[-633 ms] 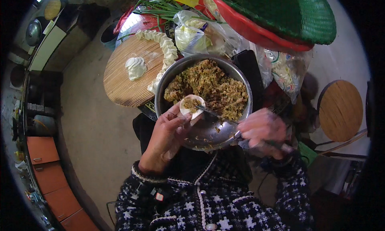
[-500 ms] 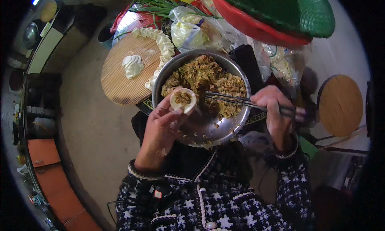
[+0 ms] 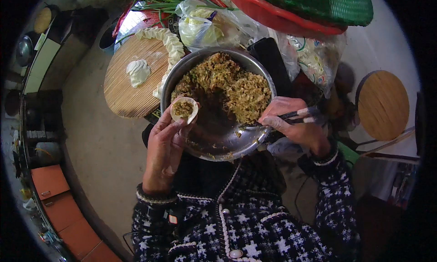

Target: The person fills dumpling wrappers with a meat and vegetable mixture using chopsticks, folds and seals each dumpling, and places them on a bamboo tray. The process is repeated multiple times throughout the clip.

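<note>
Hands apart; each clamped on something. Left hand (image 3: pixel 165 137) pinches a dumpling wrapper (image 3: pixel 195 111) by its lower edge, thumb in front, over the left rim of the steel bowl (image 3: pixel 230 141). Wrapper: round, off-white, open, slightly cupped; a brownish-green mound of minced filling (image 3: pixel 183 109) covers its middle, pale margin bare all round. Right hand (image 3: pixel 296 127) is closed around dark chopsticks (image 3: pixel 291 115) at the bowl's right rim; their tips cannot be made out. Bowl contents: coarse filling of the same colour, heaped at the far side, near wall exposed and smeared. Beyond, at left: round wooden board (image 3: pixel 119 96) carrying a small pile of wrappers (image 3: pixel 138 73) and a curved row of folded dumplings (image 3: pixel 176 55).
</note>
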`<state>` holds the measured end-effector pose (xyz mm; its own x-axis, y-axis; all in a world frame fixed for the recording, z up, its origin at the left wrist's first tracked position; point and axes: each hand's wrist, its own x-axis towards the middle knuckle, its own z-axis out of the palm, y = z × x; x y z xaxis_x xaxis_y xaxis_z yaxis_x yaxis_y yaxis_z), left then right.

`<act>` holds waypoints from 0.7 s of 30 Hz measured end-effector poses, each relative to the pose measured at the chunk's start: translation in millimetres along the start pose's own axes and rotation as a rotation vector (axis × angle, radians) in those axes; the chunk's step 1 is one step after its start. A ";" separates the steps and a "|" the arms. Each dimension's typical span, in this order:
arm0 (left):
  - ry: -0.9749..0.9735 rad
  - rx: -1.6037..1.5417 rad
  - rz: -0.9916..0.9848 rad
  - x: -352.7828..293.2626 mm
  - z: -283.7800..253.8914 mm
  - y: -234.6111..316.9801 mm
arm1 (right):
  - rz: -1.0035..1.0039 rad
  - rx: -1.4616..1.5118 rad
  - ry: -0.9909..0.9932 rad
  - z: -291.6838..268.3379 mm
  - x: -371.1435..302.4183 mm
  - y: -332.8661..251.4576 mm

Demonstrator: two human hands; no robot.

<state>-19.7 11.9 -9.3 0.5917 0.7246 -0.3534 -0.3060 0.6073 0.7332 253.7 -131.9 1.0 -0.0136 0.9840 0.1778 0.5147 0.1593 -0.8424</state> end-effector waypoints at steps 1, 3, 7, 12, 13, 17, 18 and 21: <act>0.025 0.008 -0.011 0.4 -0.5 -0.2 | 0.015 0.032 0.000 -0.4 -0.6 -0.7; 0.031 0.002 -0.008 1.4 -1.6 -0.9 | 0.055 0.085 -0.005 -2.0 -1.4 -1.6; 0.045 -0.006 -0.015 0.0 -3.5 -2.4 | 0.221 0.286 0.048 -5.5 -2.5 0.0; 0.042 0.000 -0.025 0.1 -4.1 -2.2 | 0.167 0.244 0.078 5.9 1.7 3.1; 0.052 -0.002 -0.030 -0.1 -4.2 -2.2 | 0.151 0.219 0.049 7.2 1.8 2.6; 0.067 -0.003 -0.028 -0.2 -4.5 -1.8 | 0.185 0.239 0.010 1.6 1.4 0.3; 0.057 -0.007 -0.024 0.2 -4.3 -2.2 | 0.195 0.255 0.026 -1.1 1.5 0.3; 0.036 0.032 -0.027 0.7 -3.6 -3.1 | 0.198 0.255 0.077 -5.0 2.5 2.5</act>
<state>-21.1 11.7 -13.9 0.5723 0.7195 -0.3936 -0.2658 0.6167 0.7409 259.2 -129.5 1.9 0.1352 0.9904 0.0275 0.2700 -0.0101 -0.9628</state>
